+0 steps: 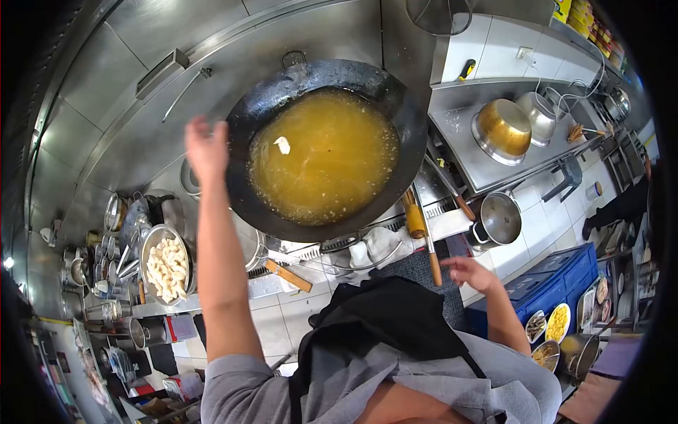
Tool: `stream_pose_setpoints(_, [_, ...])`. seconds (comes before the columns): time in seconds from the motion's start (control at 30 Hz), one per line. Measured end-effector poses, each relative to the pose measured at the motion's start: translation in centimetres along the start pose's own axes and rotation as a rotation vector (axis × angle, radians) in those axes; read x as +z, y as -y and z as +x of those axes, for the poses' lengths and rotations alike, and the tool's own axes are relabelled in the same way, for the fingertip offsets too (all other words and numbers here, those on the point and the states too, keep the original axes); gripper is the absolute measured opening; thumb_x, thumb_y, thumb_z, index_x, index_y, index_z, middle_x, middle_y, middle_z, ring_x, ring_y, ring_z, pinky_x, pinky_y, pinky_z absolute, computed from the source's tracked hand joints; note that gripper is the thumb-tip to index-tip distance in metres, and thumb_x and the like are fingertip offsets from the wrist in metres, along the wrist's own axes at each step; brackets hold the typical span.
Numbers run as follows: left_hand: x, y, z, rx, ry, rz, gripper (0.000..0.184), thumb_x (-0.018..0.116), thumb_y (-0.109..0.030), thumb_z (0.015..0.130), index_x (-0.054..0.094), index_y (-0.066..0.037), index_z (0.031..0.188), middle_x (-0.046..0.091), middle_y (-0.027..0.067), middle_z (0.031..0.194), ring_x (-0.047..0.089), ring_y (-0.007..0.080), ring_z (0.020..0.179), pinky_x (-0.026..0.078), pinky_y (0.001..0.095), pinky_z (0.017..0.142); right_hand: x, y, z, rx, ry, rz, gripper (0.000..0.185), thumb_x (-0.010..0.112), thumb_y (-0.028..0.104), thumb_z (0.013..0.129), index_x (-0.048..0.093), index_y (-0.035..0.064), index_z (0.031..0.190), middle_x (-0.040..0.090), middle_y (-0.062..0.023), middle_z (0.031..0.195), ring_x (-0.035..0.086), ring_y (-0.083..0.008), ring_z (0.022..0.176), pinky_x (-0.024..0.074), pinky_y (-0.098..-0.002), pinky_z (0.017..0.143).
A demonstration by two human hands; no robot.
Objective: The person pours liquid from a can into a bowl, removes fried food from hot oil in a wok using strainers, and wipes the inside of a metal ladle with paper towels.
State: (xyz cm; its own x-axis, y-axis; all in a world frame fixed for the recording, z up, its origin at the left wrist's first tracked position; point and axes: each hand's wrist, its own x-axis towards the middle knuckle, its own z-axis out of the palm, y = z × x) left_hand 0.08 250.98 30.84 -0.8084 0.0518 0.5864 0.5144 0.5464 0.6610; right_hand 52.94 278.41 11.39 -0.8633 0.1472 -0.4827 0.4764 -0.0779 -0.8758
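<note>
Pale piece [282,145] lies alone toward the left of the yellow liquid [332,159] in the wok [409,141]; judged light, soft and slippery when wet, liable to tear if squeezed, so best supported from beneath with a tool, as the liquid may be hot. Left hand [206,150] is near the wok's left rim, fingers blurred but apart, nothing seen in them; right hand [473,274] is just beside a wooden handle [434,268], index finger extended, no grip visible. Farther left, similar pieces [168,271] fill a metal bowl [166,231], probably pinchable singly at mid-body.
</note>
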Motion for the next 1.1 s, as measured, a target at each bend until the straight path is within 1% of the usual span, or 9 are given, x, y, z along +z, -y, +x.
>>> stream_pose_setpoints(0.23, [-13.5, 4.1, -11.8, -0.052, -0.325, -0.373, 0.036, 0.059, -0.011, 0.093, 0.049, 0.005, 0.125, 0.058, 0.0154, 0.121, 0.056, 0.0208, 0.110, 0.045, 0.0315, 0.095, -6.9, -18.9, -6.2, 0.653, -0.362, 0.218, 0.037, 0.058, 0.028, 0.092, 0.055, 0.0130, 0.125, 0.060, -0.0063, 0.088, 0.061, -0.0195, 0.070, 0.0521, -0.0361, 0.059])
stream_pose_setpoints(0.3, [-14.7, 8.1, -20.1, -0.182, -0.535, -0.294, 0.032, 0.056, -0.015, 0.096, 0.050, 0.004, 0.121, 0.060, 0.0130, 0.109, 0.058, 0.0157, 0.094, 0.048, 0.0280, 0.079, -8.0, -23.2, -10.3, 0.747, -0.525, 0.233, 0.039, 0.057, 0.027, 0.092, 0.051, 0.0126, 0.128, 0.060, -0.0104, 0.093, 0.063, -0.0248, 0.072, 0.0530, -0.0415, 0.059])
stream_pose_setpoints(0.37, [-14.0, 14.2, -29.7, -0.363, -0.435, -0.183, 0.019, 0.055, -0.018, 0.097, 0.055, 0.001, 0.100, 0.052, 0.0009, 0.078, 0.045, 0.0096, 0.067, 0.040, 0.0257, 0.057, -9.5, -26.8, -14.3, 0.767, -0.593, 0.241, 0.040, 0.056, 0.026, 0.092, 0.050, 0.0122, 0.129, 0.060, -0.0120, 0.096, 0.064, -0.0270, 0.073, 0.0531, -0.0434, 0.060])
stream_pose_setpoints(0.47, [-9.4, 17.1, -43.5, -0.541, -0.026, -0.136, 0.016, 0.062, -0.008, 0.088, 0.057, 0.001, 0.102, 0.058, 0.0066, 0.092, 0.052, 0.0159, 0.083, 0.046, 0.0317, 0.076, -10.4, -29.5, -17.1, 0.649, -0.357, -0.006, 0.040, 0.056, 0.023, 0.091, 0.050, 0.0118, 0.129, 0.061, -0.0118, 0.096, 0.065, -0.0274, 0.074, 0.0528, -0.0450, 0.060])
stream_pose_setpoints(0.67, [3.3, 24.7, -59.9, -0.926, 0.585, -0.039, 0.078, 0.082, -0.014, 0.064, 0.046, 0.000, 0.132, 0.055, 0.0209, 0.124, 0.055, 0.0339, 0.114, 0.045, 0.0385, 0.096, -12.5, -11.9, -10.7, 0.525, -0.271, -0.236, 0.046, 0.066, 0.014, 0.084, 0.053, 0.0087, 0.128, 0.065, -0.0100, 0.099, 0.066, -0.0197, 0.079, 0.0538, -0.0347, 0.063])
stream_pose_setpoints(0.77, [9.5, 27.2, -60.9, -1.026, 0.433, -0.160, 0.094, 0.085, -0.016, 0.058, 0.038, 0.002, 0.139, 0.049, 0.0257, 0.133, 0.049, 0.0351, 0.122, 0.043, 0.0400, 0.100, -9.8, -0.6, -5.7, 0.344, -0.074, -0.519, 0.050, 0.067, 0.009, 0.083, 0.052, 0.0048, 0.130, 0.064, -0.0079, 0.102, 0.064, -0.0174, 0.091, 0.0538, -0.0310, 0.074])
stream_pose_setpoints(0.97, [12.4, 16.1, -54.4, -1.010, 0.925, -0.089, 0.070, 0.084, -0.024, 0.059, 0.057, 0.007, 0.115, 0.063, 0.0248, 0.112, 0.062, 0.0333, 0.101, 0.049, 0.0402, 0.090, -3.6, 7.5, 3.3, 0.054, 0.397, -0.539, 0.049, 0.066, 0.007, 0.085, 0.051, 0.0068, 0.133, 0.064, -0.0072, 0.109, 0.059, -0.0185, 0.104, 0.0469, -0.0320, 0.094])
stream_pose_setpoints(1.03, [14.9, 23.0, -63.8, -0.322, 1.188, 0.110, 0.053, 0.076, -0.044, 0.067, 0.069, 0.001, 0.093, 0.067, 0.0239, 0.095, 0.065, 0.0334, 0.093, 0.051, 0.0436, 0.084, -0.9, 10.0, 6.0, -0.024, 0.596, -0.716, 0.048, 0.065, 0.011, 0.087, 0.050, 0.0088, 0.133, 0.063, -0.0066, 0.107, 0.060, -0.0179, 0.100, 0.0475, -0.0318, 0.091])
stream_pose_setpoints(1.1, [9.0, 21.4, -67.2, -0.583, 1.304, 0.265, 0.057, 0.068, -0.057, 0.072, 0.070, -0.006, 0.100, 0.067, 0.0191, 0.103, 0.062, 0.0372, 0.099, 0.049, 0.0436, 0.090, 0.8, 8.9, 9.2, -0.083, 0.730, -0.699, 0.048, 0.064, 0.012, 0.088, 0.050, 0.0124, 0.134, 0.063, -0.0072, 0.106, 0.060, -0.0182, 0.098, 0.0479, -0.0321, 0.089])
